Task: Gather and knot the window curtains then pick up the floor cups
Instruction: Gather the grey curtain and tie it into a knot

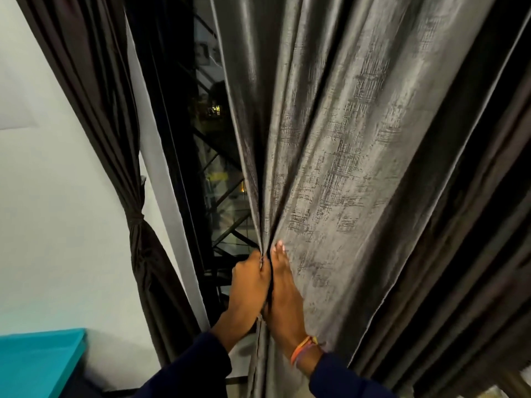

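A wide grey curtain (359, 156) with a shiny textured weave hangs in front of me and fills the right half of the view. My left hand (249, 285) grips its bunched left edge, fingers curled round the folds. My right hand (283, 294) lies right beside it, fingers stretched up along the fabric and pressing it; an orange band sits on that wrist. At the far left a dark brown curtain (115, 133) hangs tied in a knot (135, 218) at mid height. No cups are in view.
Between the two curtains is a dark window (212, 145) with a diagonal metal grille and night lights outside. A white wall (51, 196) lies to the left. A teal surface (37, 363) sits at the bottom left corner.
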